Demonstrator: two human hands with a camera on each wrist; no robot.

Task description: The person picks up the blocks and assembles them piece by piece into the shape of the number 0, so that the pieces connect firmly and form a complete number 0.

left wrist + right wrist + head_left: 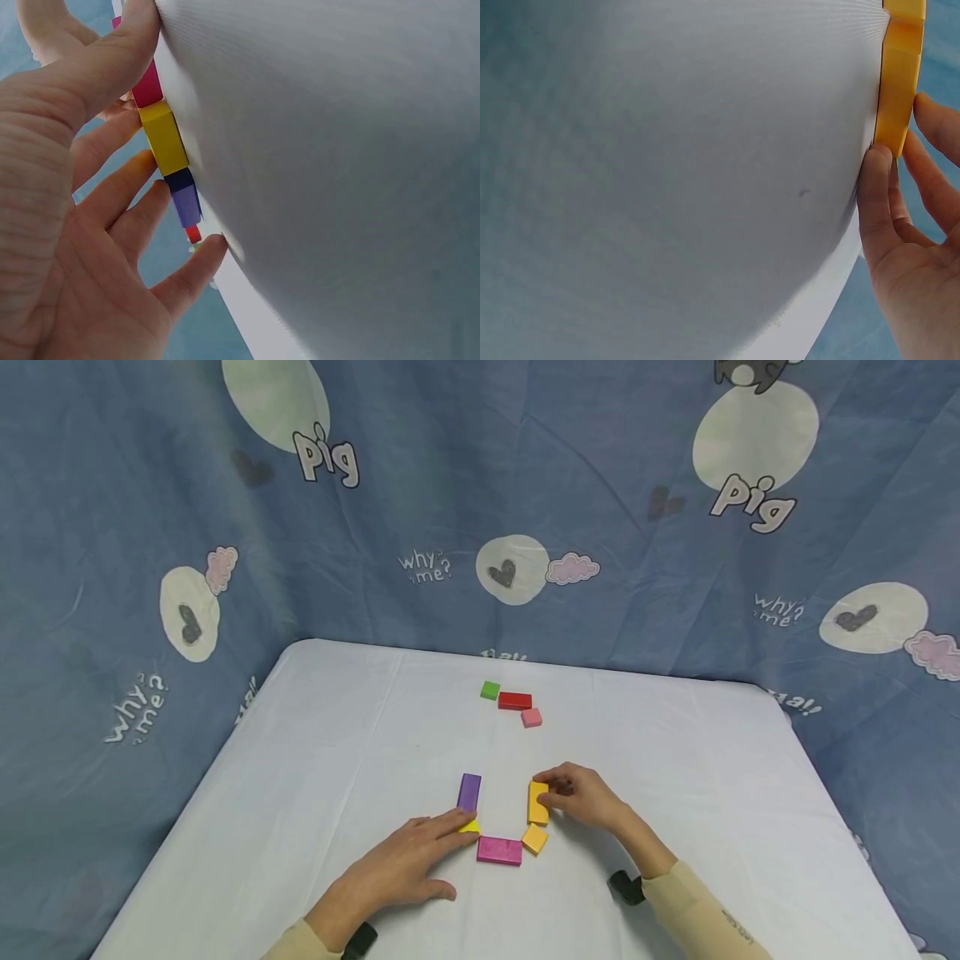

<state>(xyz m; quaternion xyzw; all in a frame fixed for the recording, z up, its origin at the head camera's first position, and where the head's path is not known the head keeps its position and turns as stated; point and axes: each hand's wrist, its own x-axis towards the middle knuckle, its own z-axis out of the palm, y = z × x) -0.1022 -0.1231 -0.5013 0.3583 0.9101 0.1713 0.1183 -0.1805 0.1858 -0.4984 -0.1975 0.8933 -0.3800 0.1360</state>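
Observation:
My left hand lies with extended fingers, their tips touching a yellow block; the left wrist view shows the yellow block's side by the fingertips. Beyond it stretches a long purple block. A long magenta block lies on the near side, close to the yellow one. To the right is a small orange block, touching or nearly touching a long orange block. My right hand pinches that long orange block at its far end, thumb along its right side.
Farther back on the white-covered table lie a green block, a long red block and a pink block, corner to corner. A blue printed curtain hangs behind the table.

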